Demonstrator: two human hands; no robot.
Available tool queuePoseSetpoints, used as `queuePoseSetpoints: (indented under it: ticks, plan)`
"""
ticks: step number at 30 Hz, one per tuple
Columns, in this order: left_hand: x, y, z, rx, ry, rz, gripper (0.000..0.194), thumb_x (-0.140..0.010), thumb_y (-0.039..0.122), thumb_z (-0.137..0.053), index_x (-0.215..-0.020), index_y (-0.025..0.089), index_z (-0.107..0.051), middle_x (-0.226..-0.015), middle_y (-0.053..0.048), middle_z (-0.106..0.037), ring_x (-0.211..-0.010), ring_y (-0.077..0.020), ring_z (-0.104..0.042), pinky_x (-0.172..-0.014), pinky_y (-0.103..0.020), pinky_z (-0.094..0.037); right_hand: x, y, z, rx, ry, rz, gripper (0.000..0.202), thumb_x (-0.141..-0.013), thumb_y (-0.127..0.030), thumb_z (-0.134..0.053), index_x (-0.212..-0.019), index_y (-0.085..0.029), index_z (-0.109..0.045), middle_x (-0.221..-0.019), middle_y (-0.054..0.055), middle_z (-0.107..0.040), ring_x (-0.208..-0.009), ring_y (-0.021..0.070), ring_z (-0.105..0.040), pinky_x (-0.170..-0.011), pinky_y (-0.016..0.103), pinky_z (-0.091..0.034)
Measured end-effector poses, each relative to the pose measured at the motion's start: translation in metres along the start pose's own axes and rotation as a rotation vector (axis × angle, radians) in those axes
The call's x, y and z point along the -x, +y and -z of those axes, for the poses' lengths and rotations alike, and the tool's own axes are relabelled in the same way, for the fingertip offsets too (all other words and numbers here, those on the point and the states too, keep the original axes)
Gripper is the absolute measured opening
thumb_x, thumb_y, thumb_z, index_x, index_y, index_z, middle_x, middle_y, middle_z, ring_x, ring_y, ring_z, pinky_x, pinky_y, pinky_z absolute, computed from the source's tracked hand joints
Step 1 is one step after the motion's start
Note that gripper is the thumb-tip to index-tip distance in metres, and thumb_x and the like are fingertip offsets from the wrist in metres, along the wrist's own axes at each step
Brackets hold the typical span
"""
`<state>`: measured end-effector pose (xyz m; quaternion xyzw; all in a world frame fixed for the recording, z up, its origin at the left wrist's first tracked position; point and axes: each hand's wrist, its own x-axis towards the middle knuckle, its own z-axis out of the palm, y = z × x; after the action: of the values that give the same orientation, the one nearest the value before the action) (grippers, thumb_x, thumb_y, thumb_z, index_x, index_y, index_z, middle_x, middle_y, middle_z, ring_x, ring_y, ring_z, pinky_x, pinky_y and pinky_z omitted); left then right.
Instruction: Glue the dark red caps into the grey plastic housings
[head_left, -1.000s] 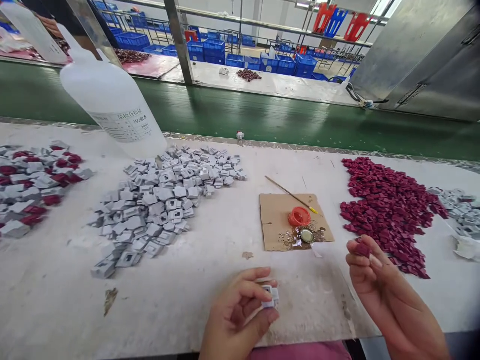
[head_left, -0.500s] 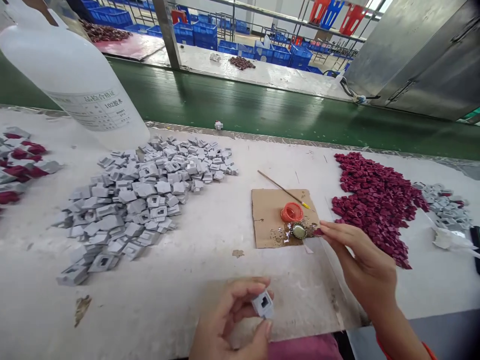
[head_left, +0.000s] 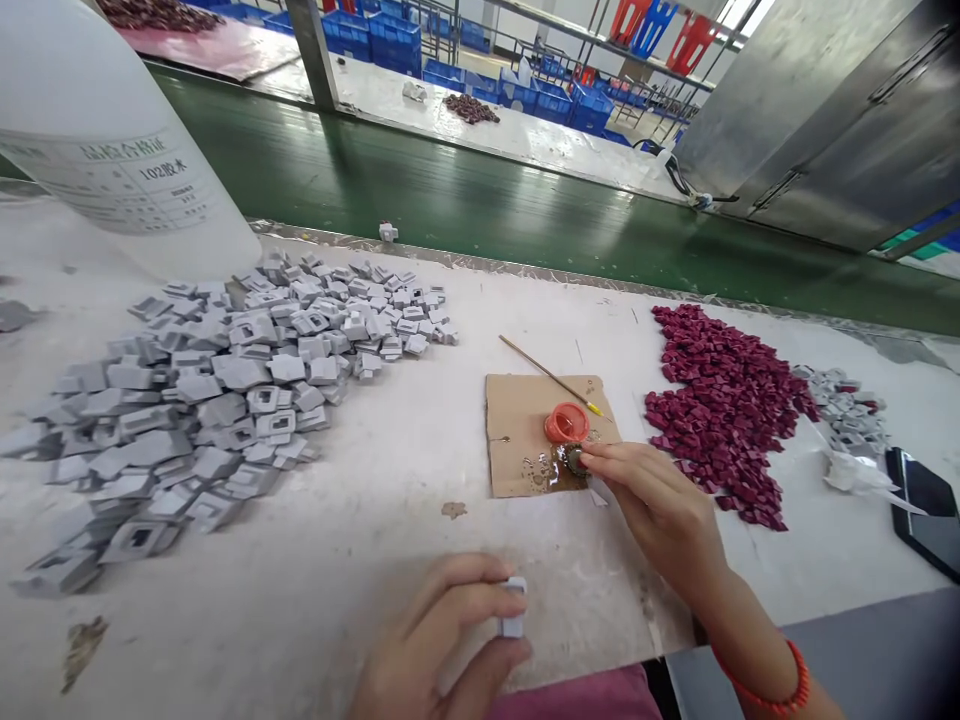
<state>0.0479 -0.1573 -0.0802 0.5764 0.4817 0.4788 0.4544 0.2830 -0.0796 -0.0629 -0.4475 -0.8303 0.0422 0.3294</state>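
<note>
Between the thumb and fingers of my left hand (head_left: pixel 450 630) is a small grey plastic housing (head_left: pixel 512 618), held upright above the table near its front edge. My right hand (head_left: pixel 660 505) is pinched at a bottle cap (head_left: pixel 575 461) on the glue-stained cardboard (head_left: pixel 514 405). Its fingertips hide the maroon piece seen in them earlier. Just behind the cap stands a small red cup (head_left: pixel 556 424). A thin stick with a yellow tip (head_left: pixel 540 363) lies across the cardboard's far edge. Loose grey housings (head_left: pixel 247 372) are heaped on the left, maroon pieces (head_left: pixel 720 400) on the right.
A large white bottle (head_left: pixel 127 150) stands at the back left. Beyond the table runs a green conveyor belt (head_left: pixel 465 205), with one small part (head_left: pixel 388 232) at its near edge. At far right are grey parts (head_left: pixel 847 410), crumpled white material (head_left: pixel 855 472) and a black phone-like object (head_left: pixel 926 510).
My right hand has moved left to the cap, covering most of it and the maroon piece. My left hand has turned the grey housing, so its opening no longer faces me. The view has shifted.
</note>
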Motion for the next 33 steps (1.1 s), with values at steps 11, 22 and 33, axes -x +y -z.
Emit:
queuePoseSetpoints:
  ticks: [11, 22, 33]
  plan:
    - [-0.005, -0.015, 0.002, -0.454, -0.068, -0.247, 0.029, -0.083, 0.013, -0.066, -0.108, 0.023, -0.056, -0.098, -0.001, -0.073, -0.095, -0.0171, -0.068, -0.089, -0.023, -0.051, 0.032, -0.054, 0.000, -0.221, 0.020, -0.139, 0.040, -0.085, 0.002, -0.055, -0.115, -0.024, -0.063, -0.112, 0.005, -0.066, -0.101, 0.0194, -0.064, -0.085, 0.031, -0.057]
    - [-0.010, -0.009, -0.002, -0.323, -0.002, -0.244, 0.019, -0.080, 0.008, -0.067, -0.096, 0.017, -0.062, -0.089, -0.002, -0.069, -0.086, -0.0170, -0.063, -0.080, -0.027, -0.053, 0.036, -0.080, -0.023, -0.332, 0.008, -0.086, 0.025, -0.089, -0.003, -0.055, -0.106, -0.016, -0.066, -0.103, 0.009, -0.069, -0.096, 0.0178, -0.067, -0.082, 0.027, -0.059]
    - [-0.011, -0.013, -0.002, -0.412, -0.032, -0.301, 0.018, -0.085, 0.009, -0.061, -0.100, 0.018, -0.060, -0.094, -0.002, -0.071, -0.091, -0.0149, -0.064, -0.086, -0.023, -0.052, 0.036, -0.083, -0.027, -0.270, -0.140, 0.015, 0.030, -0.092, -0.003, -0.047, -0.118, -0.009, -0.059, -0.110, 0.012, -0.065, -0.109, 0.0170, -0.059, -0.093, 0.026, -0.053]
